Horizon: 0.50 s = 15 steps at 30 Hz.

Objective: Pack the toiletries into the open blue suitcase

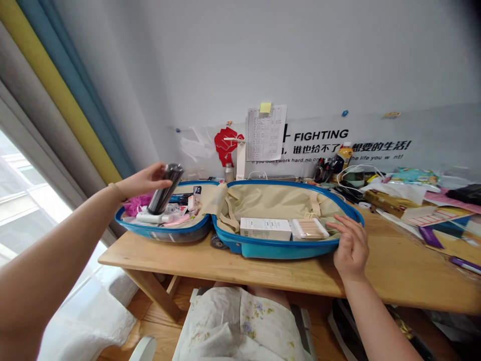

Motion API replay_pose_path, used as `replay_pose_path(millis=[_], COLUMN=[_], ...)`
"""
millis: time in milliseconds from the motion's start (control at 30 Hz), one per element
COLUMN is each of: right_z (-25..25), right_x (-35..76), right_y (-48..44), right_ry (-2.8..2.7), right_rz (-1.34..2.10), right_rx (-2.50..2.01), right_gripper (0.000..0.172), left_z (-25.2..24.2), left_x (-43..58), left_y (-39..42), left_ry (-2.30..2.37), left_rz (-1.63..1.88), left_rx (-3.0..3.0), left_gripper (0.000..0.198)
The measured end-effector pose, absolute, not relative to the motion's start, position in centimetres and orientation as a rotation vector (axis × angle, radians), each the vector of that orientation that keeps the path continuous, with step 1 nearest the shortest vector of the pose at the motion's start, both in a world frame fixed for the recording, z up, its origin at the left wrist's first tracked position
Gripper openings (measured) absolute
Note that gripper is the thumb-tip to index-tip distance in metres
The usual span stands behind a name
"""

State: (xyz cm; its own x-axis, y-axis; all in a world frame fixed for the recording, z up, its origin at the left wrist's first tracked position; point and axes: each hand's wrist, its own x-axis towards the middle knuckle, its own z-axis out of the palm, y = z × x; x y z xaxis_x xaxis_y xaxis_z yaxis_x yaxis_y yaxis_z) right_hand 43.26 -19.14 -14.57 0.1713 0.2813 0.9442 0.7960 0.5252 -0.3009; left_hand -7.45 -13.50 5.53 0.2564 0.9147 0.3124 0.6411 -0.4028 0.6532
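Observation:
A small blue suitcase (285,252) with a beige lining lies unfolded on a wooden table. Above its left half, my left hand (152,181) is closed around a glossy black cylinder (165,190), held tilted; its exact kind is unclear. Beneath it lie a white handled item (150,217), a purple mesh bundle (140,204) and several small packets. At the right end, my right hand (351,245) grips the suitcase rim, fingers over the edge and thumb outside. The right half holds a white box (265,228) beside a clear pack of cotton swabs (308,228).
Papers, pouches and a purple pen (466,264) clutter the table (398,271) on the right. Behind stand an orange-capped bottle (343,156), a white lamp (241,160) and a small jar (229,173). Curtains (71,90) hang at left. A dark bag (345,328) sits below.

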Motion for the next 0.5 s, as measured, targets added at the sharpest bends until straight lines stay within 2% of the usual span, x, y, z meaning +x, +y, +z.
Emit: replay_pose_path(millis=[100,267,367,500], right_z=[-14.5,-14.6,-14.6,-14.5], right_x=[43.3,43.3,43.3,43.2], right_y=[-19.1,-19.1,-19.2,-19.2], right_ry=[-1.39,-1.408,-1.413,-1.401], right_rz=[-0.464,-0.494,-0.478,-0.473], right_rx=[-1.023,-0.985,-0.98,-1.0], right_gripper=[0.051,0.047,0.046,0.048], left_z=[6.7,4.9,2.6,-0.7], left_x=[-1.5,9.2,13.8,17.1], left_y=[-13.7,-13.5,-13.2,-12.9], left_ry=[1.191,0.647,0.531,0.678], left_rz=[1.095,1.02,0.851,0.469], left_rx=[2.245,2.361,2.378,2.451], left_gripper=[0.069,0.068,0.06,0.052])
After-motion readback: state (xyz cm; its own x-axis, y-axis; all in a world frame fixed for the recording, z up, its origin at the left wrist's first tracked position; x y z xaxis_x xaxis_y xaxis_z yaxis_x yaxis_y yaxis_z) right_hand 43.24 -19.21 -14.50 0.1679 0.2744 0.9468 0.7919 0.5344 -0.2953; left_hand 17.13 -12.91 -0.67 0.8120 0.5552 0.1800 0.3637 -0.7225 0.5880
